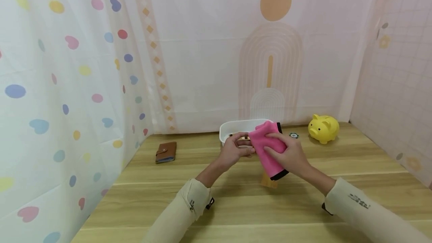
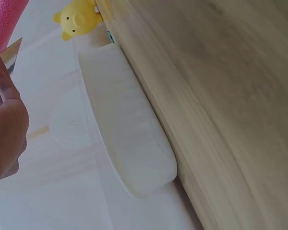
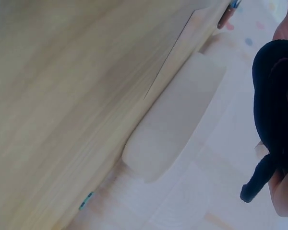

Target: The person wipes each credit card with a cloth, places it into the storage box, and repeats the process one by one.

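In the head view my left hand [image 1: 233, 151] pinches a thin flat shiny piece, mostly covered by fingers and cloth. One pointed corner of that thin flat piece [image 2: 11, 55] shows in the left wrist view, beside the pink cloth. My right hand [image 1: 291, 155] grips the pink cloth [image 1: 266, 149], which has black edging, and presses it against the piece. Behind the hands stands a white tray [image 1: 229, 126], its inside partly hidden. Below the cloth, a small orange-brown flat patch [image 1: 269, 182] shows on the table.
A brown wallet [image 1: 166, 152] lies at the left of the wooden table [image 1: 141, 198]. At the back right are a poker chip [image 1: 294, 135] and a yellow piggy bank [image 1: 323, 128]. Patterned curtains [image 1: 202, 66] hang behind and on the left.
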{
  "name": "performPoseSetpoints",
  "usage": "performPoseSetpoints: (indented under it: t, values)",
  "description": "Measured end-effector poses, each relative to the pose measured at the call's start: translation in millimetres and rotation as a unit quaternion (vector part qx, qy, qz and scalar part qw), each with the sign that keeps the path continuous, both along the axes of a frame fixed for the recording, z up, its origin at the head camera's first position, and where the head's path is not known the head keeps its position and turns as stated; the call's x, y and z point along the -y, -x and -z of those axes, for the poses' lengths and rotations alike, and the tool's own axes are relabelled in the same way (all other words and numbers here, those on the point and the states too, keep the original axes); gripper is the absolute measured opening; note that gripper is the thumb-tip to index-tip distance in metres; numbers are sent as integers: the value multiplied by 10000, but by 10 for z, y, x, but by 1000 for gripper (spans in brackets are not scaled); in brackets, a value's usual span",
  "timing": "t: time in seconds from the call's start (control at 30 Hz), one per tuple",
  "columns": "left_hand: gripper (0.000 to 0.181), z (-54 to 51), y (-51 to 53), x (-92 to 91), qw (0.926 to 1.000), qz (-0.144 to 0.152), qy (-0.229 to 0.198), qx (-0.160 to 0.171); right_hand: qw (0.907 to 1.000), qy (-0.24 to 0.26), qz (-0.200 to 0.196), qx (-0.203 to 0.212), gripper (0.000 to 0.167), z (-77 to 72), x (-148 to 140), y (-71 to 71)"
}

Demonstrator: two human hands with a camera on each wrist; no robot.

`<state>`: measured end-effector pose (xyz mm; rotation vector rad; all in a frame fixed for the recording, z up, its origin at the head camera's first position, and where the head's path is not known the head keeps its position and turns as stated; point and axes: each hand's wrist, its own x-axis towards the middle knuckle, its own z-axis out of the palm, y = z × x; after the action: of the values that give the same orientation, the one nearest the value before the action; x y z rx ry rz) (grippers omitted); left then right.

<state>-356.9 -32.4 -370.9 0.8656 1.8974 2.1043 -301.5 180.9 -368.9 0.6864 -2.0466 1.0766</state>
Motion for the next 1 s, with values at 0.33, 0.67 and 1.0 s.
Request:
performPoseSetpoints:
  t: [0.33, 0.67, 1.0]
  values:
    - [48, -4, -36, -50, 9999, -120, -53, -18, 9994, -200, 205, -199, 34, 9, 29, -2]
    - [45, -25, -93, -97, 9984, -488, 118, -277, 9963, -378, 712, -301, 35, 10, 34, 0]
    - [43, -8, -106, -100, 9966, -673, 140, -453, 9946, -321, 945, -294, 33, 52, -14, 12]
